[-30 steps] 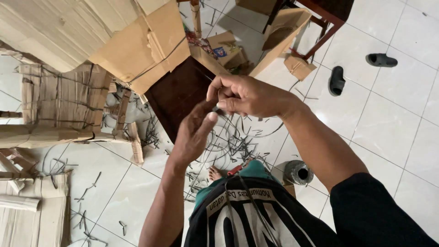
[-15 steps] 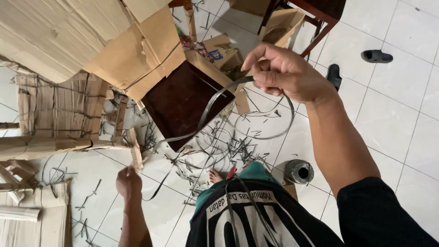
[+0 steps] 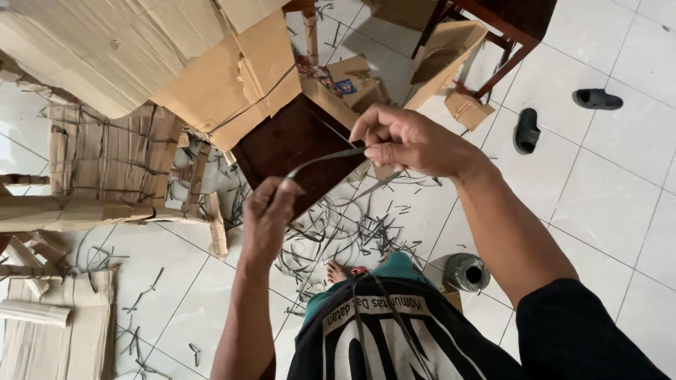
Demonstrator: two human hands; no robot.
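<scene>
Both hands pinch a grey plastic strap (image 3: 325,158) taut above the tiled floor (image 3: 620,211): right hand (image 3: 412,141) fingers clamped on its upper end, left hand (image 3: 271,218) fingers clamped on lower end. Step looks like straightening strap; next needs steady tension w/ both grips.

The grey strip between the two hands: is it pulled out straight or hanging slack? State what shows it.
Pulled out nearly straight. The grey strip runs in a shallow arc from the left hand up to the right hand, without drooping between them.
</scene>
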